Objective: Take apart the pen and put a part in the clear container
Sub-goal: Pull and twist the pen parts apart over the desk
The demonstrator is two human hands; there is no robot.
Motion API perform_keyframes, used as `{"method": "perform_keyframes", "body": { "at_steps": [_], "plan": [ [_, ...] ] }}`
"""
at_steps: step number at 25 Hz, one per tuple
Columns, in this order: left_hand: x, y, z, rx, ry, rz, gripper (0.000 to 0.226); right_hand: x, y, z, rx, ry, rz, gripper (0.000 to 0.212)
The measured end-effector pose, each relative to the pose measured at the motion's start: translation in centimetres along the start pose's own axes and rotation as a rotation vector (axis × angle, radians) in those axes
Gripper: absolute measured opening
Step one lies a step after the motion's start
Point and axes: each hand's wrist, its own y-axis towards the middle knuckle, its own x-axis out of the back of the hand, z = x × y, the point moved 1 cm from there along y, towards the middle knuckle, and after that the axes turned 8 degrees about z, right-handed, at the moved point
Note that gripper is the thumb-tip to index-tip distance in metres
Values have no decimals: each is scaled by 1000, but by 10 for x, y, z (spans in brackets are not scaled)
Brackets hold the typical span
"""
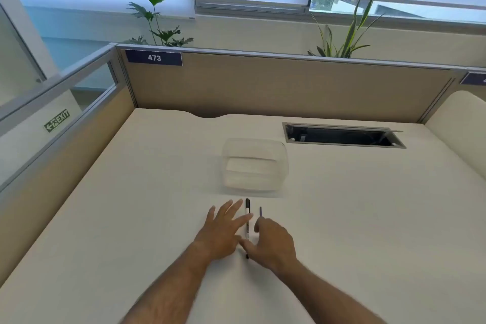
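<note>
A black-and-white pen (247, 221) lies lengthwise on the white desk (131, 218), pointing away from me. A second thin bluish pen (260, 211) lies just right of it, partly hidden by my right hand. My left hand (223, 229) hovers flat with fingers spread, its fingertips reaching over the black-and-white pen. My right hand (272, 243) curls beside that pen, thumb near its lower part; neither hand holds anything. The clear container (254, 164) stands empty and open just beyond the pens.
A grey cable slot (342, 135) is cut into the desk at the back right. Tan partition walls (263, 87) close off the back and left side. Plants (344, 37) stand behind the partition.
</note>
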Motion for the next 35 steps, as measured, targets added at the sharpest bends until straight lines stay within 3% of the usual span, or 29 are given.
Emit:
{"method": "perform_keyframes", "body": {
  "at_steps": [6,15,18,21,29,35],
  "plan": [
    [-9,-4,-3,-24,62,-30,40,-10,-1,-1,-115,85,218,23],
    [8,-6,-14,-158,102,-253,11,30,18,-13,119,-30,278,20],
    [15,-5,-19,-124,-2,-245,16,50,26,-23,176,-39,317,18],
    [23,-7,-26,-169,24,-357,4,62,32,-30,192,-59,345,16],
    [27,-4,-34,-200,105,-413,12,70,43,-39,182,-83,430,19],
    [33,-2,-36,-183,101,-428,10,73,47,-41,244,-149,315,20]
  ]
}}
